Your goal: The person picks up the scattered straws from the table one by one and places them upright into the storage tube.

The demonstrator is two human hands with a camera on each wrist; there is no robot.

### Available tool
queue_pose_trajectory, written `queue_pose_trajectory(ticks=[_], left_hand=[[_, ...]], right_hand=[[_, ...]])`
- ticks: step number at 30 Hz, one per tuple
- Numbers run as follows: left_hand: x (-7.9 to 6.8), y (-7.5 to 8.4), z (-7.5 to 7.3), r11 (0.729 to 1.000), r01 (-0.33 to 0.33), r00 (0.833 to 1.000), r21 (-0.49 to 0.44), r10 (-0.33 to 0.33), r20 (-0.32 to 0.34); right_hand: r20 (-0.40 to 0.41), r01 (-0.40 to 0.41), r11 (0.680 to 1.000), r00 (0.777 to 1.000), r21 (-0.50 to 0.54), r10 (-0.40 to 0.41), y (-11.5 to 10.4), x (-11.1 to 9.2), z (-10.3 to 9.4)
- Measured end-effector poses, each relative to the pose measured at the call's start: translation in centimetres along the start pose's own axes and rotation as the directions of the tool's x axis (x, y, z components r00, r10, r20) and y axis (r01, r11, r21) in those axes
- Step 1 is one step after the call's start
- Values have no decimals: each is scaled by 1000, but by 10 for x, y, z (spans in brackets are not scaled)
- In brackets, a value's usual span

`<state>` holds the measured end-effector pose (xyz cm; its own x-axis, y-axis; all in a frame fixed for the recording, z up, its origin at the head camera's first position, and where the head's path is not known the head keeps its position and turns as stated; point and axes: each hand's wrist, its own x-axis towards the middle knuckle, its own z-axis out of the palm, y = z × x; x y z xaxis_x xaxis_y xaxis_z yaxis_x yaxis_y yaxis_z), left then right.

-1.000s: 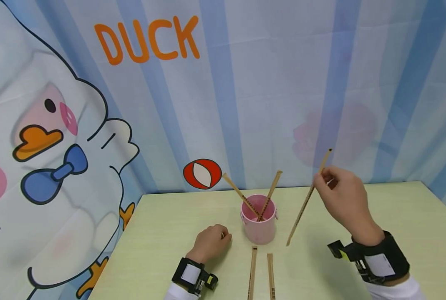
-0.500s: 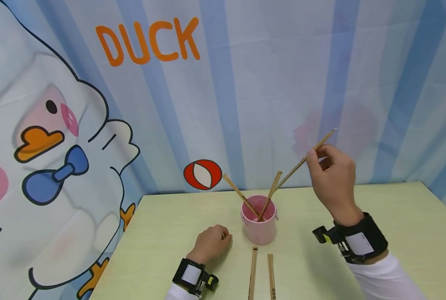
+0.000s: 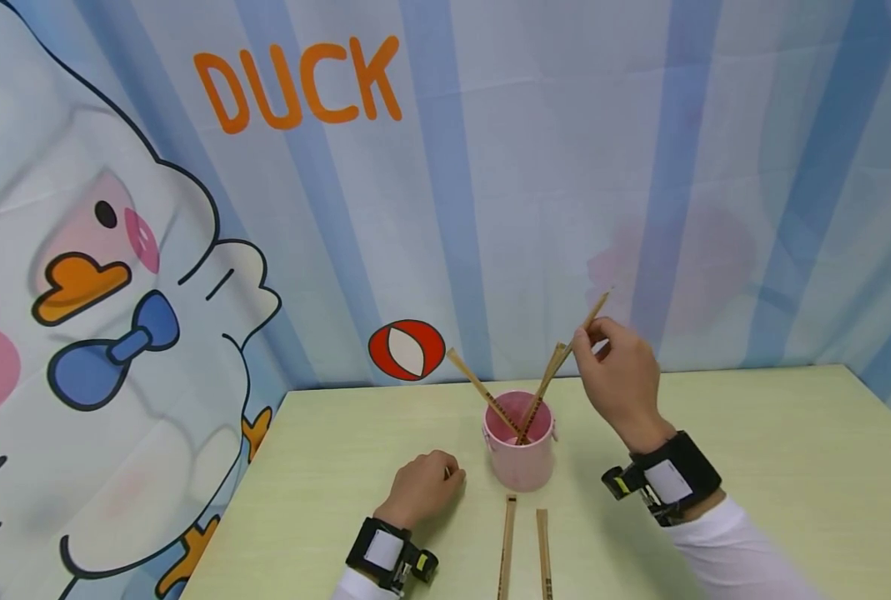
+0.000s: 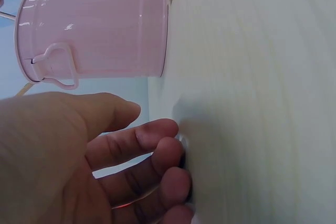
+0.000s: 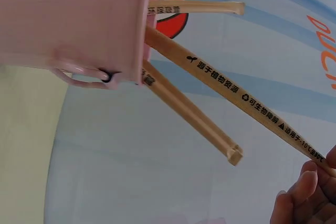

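My right hand (image 3: 619, 373) pinches a paper-wrapped straw (image 5: 226, 87) near its upper end, above and right of the pink bucket (image 3: 522, 467). The straw slants down, and in the right wrist view its lower end passes behind the bucket's rim. Two more wrapped straws lean in the bucket, one straw (image 3: 475, 379) to the left and another straw (image 5: 194, 114) close to the held one. Resting on the table left of the bucket, my left hand (image 3: 421, 490) has loosely curled fingers (image 4: 157, 135) and holds nothing.
Two wrapped straws lie on the table (image 3: 325, 475) in front of the bucket, a left straw (image 3: 507, 546) and a right straw (image 3: 544, 554). A printed duck curtain (image 3: 535, 167) hangs behind the table's back edge. The bucket has a side handle (image 5: 81, 80).
My right hand has moved left towards the bucket with the straw. The straw's lower end has gone from over the table into the bucket's mouth. My left hand stays still.
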<state>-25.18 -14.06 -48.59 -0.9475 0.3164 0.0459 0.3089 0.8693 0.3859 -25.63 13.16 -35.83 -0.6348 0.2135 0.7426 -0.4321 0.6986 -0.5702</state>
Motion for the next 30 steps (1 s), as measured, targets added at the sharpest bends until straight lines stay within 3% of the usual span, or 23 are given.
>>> queue_pose_trajectory(ticks=[13, 23, 30], left_hand=[[-1, 2, -1, 1000, -5, 1000, -8, 5, 1], [-1, 2, -2, 1000, 1, 1000, -9, -1, 8], [-1, 3, -2, 1000, 5, 1000, -9, -5, 4]], right_hand=[[115, -35, 998, 992, -57, 41, 14, -28, 26], [263, -84, 993, 959, -85, 104, 16, -42, 34], [309, -97, 992, 944, -80, 117, 18, -48, 38]])
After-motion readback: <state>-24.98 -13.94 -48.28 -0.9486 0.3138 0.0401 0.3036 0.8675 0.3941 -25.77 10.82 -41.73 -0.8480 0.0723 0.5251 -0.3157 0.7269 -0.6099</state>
